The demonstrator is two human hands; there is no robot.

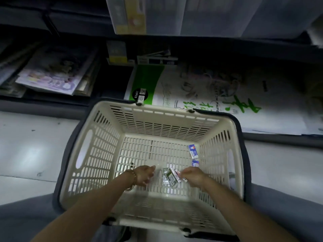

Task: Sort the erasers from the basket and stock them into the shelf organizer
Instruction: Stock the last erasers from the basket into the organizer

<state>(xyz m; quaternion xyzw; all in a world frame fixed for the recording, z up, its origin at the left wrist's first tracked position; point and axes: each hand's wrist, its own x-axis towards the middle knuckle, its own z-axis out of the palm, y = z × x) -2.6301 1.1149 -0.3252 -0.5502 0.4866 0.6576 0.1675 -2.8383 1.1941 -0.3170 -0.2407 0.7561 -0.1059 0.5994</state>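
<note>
Head view: I am gathering erasers from the basket floor. My left hand is hanging relaxed and empty, while my right hand is pinching a striped eraser beside the green pack. Both are lying lengthwise, pointing away from me. Lifting out looks next. Blue erasers are lying farther off by the right wall.

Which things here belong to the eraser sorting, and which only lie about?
For the job:
- basket
- blue erasers by its right wall
- middle erasers, pinched by the right hand
- left hand, beside them, holding nothing

Lying about:
- sketch paper pack on the low shelf
- booklets on the left shelf
- yellow tag
</note>
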